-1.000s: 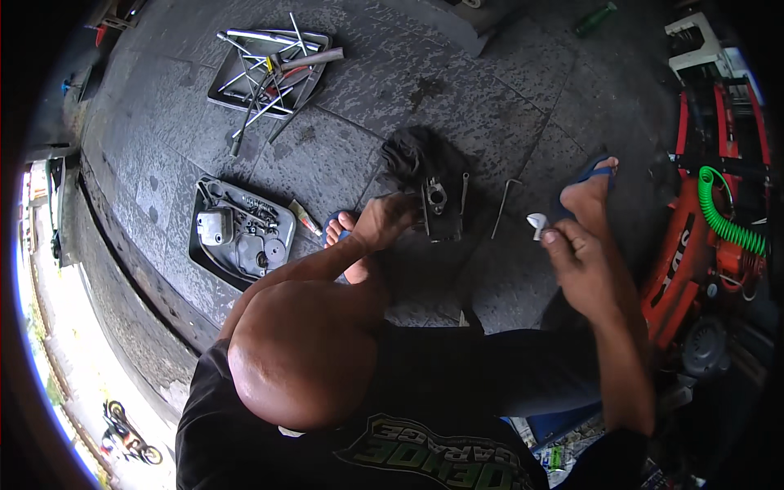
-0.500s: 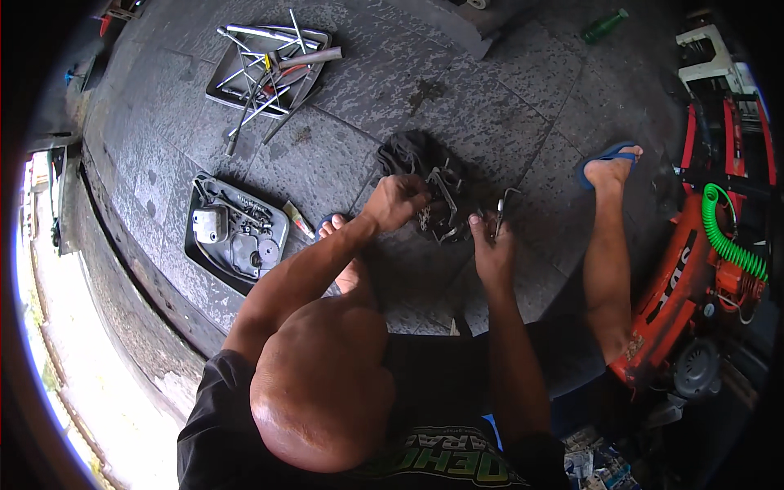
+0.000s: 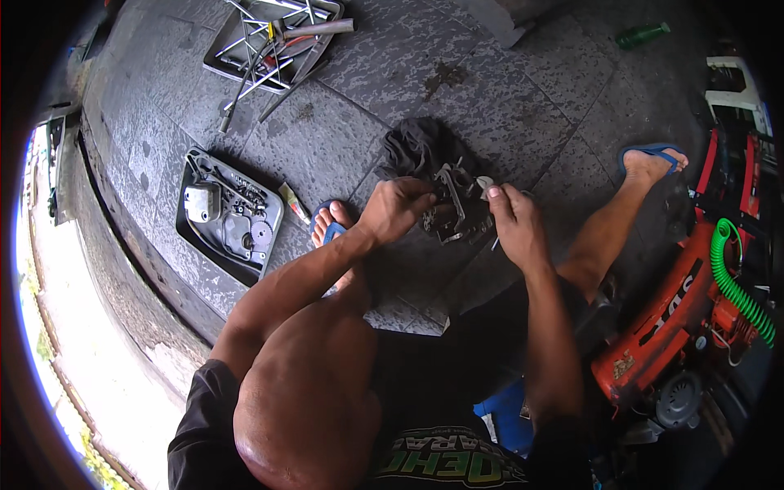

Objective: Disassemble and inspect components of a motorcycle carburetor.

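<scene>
A dark metal engine part (image 3: 454,214) with an open, upright frame rests on the floor between my hands. Bunched behind it is a black cloth (image 3: 416,145). My left hand (image 3: 394,214) is closed at the part's left edge, thumb and fingers pinched on it; its fingertips are partly hidden. On the right side, my right hand (image 3: 516,224) is closed round a slim metal tool (image 3: 485,184). The tool's pale, flat end reaches past the thumb towards the part, and a thin shaft shows below the hand. The tool's exact kind cannot be made out.
A black tray (image 3: 194,245) with engine pieces stands at left, a small tube (image 3: 294,202) beside it. Farther back lies another tray (image 3: 216,61) with a hammer (image 3: 318,28) and several rods. A green bottle (image 3: 643,35) is far right; a red machine (image 3: 653,318) with a green coiled hose (image 3: 723,269) stands right.
My right hand has moved up and inward with the tool, closer to the engine part. The left hand stays at the part's left edge. The whole view has shifted a little.
</scene>
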Motion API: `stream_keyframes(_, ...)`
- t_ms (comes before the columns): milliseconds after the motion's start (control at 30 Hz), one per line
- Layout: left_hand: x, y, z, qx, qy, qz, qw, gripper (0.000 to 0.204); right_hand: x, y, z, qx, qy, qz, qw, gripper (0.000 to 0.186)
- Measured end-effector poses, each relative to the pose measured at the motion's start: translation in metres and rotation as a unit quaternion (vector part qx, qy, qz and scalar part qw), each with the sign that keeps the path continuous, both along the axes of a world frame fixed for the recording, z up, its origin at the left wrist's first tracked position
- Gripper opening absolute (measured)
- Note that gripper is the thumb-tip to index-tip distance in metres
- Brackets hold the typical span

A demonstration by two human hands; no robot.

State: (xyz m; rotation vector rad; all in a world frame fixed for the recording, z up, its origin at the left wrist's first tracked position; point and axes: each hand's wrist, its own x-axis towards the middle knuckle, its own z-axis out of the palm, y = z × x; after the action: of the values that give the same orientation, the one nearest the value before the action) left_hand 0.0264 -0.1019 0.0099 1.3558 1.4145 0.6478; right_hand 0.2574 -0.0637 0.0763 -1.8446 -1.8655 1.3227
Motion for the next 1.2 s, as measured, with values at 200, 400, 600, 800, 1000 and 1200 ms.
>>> stream_keyframes(200, -0.003, 0.002, 0.003, 0.027, 0.024, -0.02, 0.999, 0.025, -0.03, 0.027, 0.013, 0.012, -0.143, 0.179, 0.973, 0.031)
stream_keyframes(400, -0.004, 0.003, 0.001, 0.07, 0.028, -0.029, 0.997, 0.024, -0.05, 0.042, 0.015, 0.015, -0.194, 0.266, 0.944, 0.032)
stream_keyframes(600, -0.005, 0.003, -0.002, 0.07, 0.013, -0.026, 0.997, 0.022, -0.057, 0.044, 0.021, -0.004, -0.215, 0.285, 0.934, 0.032)
stream_keyframes(800, -0.006, 0.003, 0.001, 0.059, 0.001, -0.026, 0.998, 0.022, -0.065, 0.045, 0.017, -0.013, -0.265, 0.276, 0.924, 0.033)
stream_keyframes(1000, -0.005, 0.003, -0.003, 0.064, 0.013, -0.035, 0.997, 0.023, -0.058, 0.046, 0.021, -0.01, -0.258, 0.269, 0.928, 0.031)
stream_keyframes(1200, -0.005, 0.003, -0.003, 0.073, 0.025, -0.034, 0.996, 0.024, -0.059, 0.049, 0.017, -0.009, -0.261, 0.271, 0.926, 0.036)
